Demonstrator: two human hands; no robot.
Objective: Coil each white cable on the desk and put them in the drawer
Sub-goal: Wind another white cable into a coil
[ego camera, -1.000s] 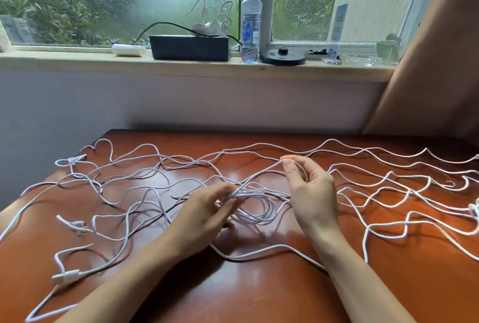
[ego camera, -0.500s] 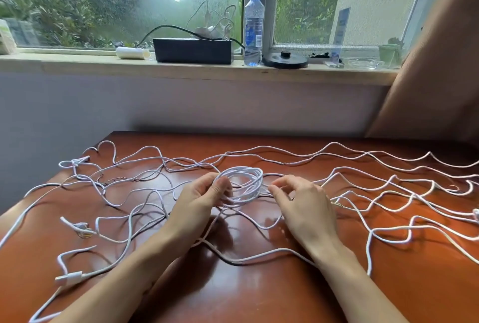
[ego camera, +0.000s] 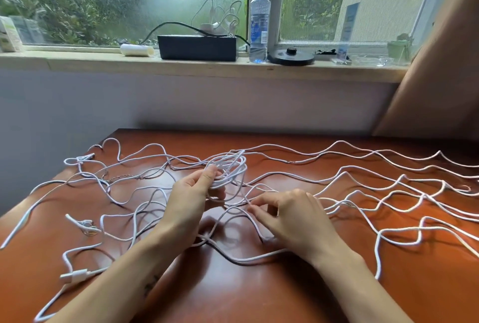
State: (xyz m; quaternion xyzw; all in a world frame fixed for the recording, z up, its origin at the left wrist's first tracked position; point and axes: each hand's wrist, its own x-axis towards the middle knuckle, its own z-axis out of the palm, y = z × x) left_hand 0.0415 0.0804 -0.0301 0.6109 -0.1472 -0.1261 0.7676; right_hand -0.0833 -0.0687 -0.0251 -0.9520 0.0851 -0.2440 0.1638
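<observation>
Left hand (ego camera: 190, 198): raised a little over the desk (ego camera: 259, 291), centre-left. A coil (ego camera: 233, 164) of white cable, several loops, is gripped by it. The left fingers (ego camera: 210, 175) are curled through and round the near side of the loops, and the far side of the coil stands up off the desk.

Right hand (ego camera: 295, 219): held low, just right of the left hand and nearer the camera, palm down. Its fingers (ego camera: 259, 199) are loosely curled, with thumb and forefinger tips brought close together at a single strand that runs toward the coil. Whether that strand is actually pinched cannot be told.

Loose white cables (ego camera: 378, 258) are spread in wavy lines over almost the whole desk, from the left edge to the right edge, crossing each other in many places. One strand passes under both wrists. A white plug (ego camera: 74, 276) is seen at a cable end near the front left, beside the left forearm. How many separate cables there are cannot be told.

Behind the desk, on the windowsill (ego camera: 77, 62), are lined up a white roll (ego camera: 136, 50), a black box (ego camera: 198, 47) with more cable piled on top, a water bottle (ego camera: 258, 25) standing upright just right of the box, a black disc (ego camera: 290, 57) and a small green pot (ego camera: 399, 49). A tan curtain (ego camera: 445, 63) is hung at the right.
</observation>
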